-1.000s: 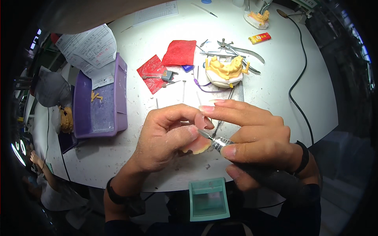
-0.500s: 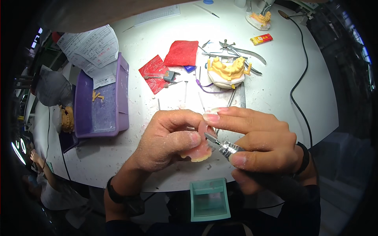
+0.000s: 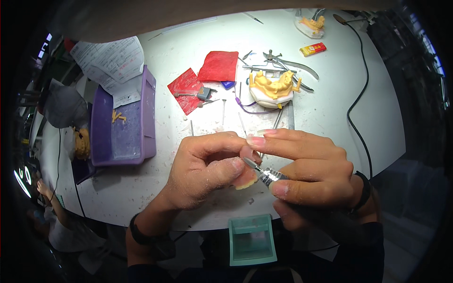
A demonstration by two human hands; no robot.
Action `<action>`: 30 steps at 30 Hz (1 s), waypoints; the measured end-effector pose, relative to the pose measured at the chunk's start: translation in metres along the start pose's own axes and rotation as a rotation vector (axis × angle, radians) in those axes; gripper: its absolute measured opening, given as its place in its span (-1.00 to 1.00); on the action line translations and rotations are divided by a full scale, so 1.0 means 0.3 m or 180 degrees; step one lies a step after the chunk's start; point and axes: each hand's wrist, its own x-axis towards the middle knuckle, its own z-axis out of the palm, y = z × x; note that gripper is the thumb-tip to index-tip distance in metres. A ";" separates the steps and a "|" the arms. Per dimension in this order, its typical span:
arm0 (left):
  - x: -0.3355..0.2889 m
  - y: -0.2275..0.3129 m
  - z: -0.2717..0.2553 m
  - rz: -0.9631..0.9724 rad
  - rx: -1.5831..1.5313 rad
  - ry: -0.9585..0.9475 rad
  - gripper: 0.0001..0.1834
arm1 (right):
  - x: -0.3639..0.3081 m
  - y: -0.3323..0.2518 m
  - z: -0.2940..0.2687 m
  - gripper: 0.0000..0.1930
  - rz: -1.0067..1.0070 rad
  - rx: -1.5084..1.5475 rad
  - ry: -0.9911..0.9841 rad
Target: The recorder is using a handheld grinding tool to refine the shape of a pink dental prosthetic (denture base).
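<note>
My left hand (image 3: 203,170) is closed on a pink denture (image 3: 246,178) with pale yellow teeth along its lower edge, pinched between thumb and fingers. Part of the denture is hidden behind the thumb. In my right hand (image 3: 316,170) is a rotary handpiece (image 3: 271,177) with a silver collar, its grey bur (image 3: 251,163) against or very near the denture's pink side. The right fingertips reach over to the left index finger. Fine pale dust coats the left hand. Beyond the hands stands a yellow dental model (image 3: 276,88) on a white base.
A purple bin (image 3: 149,113) holding papers (image 3: 111,61) and small yellow pegs stands at left. Red sheets (image 3: 218,66), pliers (image 3: 302,69) and thin tools lie at the back. A black cable (image 3: 361,99) runs down the right. A green tray (image 3: 252,262) sits below the table edge.
The denture has turned in my left hand, so less of its pink surface and teeth show. My right hand and the handpiece have shifted slightly left.
</note>
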 end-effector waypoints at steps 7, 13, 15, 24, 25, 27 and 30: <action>-0.003 -0.018 0.024 0.0689 0.0800 0.0259 -0.78 | 0.003 0.000 -0.026 -0.61 0.0283 0.0181 0.0070; -0.001 -0.027 0.049 0.0944 0.1120 0.0626 -0.78 | -0.006 -0.005 -0.003 -0.52 0.0230 0.0322 0.0205; 0.014 -0.043 0.045 0.1415 0.1447 0.0605 -0.79 | -0.005 0.001 0.004 -0.50 0.0077 0.0228 0.0312; 0.058 -0.080 0.021 0.2418 0.2881 0.0917 -0.69 | 0.004 -0.044 -0.030 -0.69 0.2249 0.1337 0.0617; 0.063 -0.077 0.023 0.2530 0.3115 0.0942 -0.68 | 0.020 -0.047 -0.042 -0.69 0.2541 0.1544 0.0655; 0.069 -0.078 0.024 0.2602 0.3317 0.0994 -0.66 | 0.021 -0.028 -0.049 -0.70 0.2559 0.1787 0.0634; 0.069 -0.072 0.026 0.2595 0.3531 0.0964 -0.64 | 0.031 -0.017 -0.042 -0.71 0.2532 0.1848 0.0768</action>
